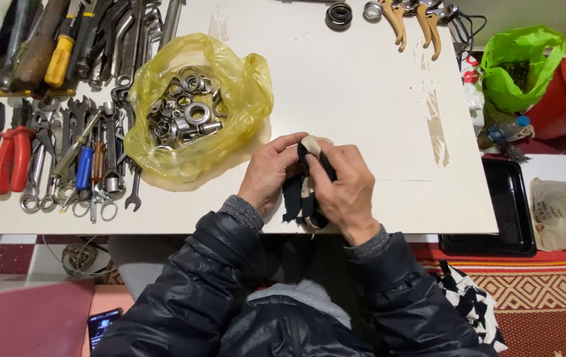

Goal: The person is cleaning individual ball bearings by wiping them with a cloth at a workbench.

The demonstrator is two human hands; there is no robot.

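Note:
Both hands meet over the near edge of a white table (362, 99). My left hand (268, 175) and my right hand (348, 188) are closed together around a dark cloth (296, 195) with pale patches. The cloth is bunched between the fingers, and whatever may be wrapped inside it is hidden. Just left of my hands lies an open yellow plastic bag (243, 86) filled with several metal rings and bearings (184, 116).
Wrenches, pliers and screwdrivers (65, 158) crowd the table's left side. Brown-handled tools (415, 20) and a metal ring (339, 13) lie at the far edge. A green bag (521, 66), red bucket (564, 99) and black tray (511, 205) stand right of the table.

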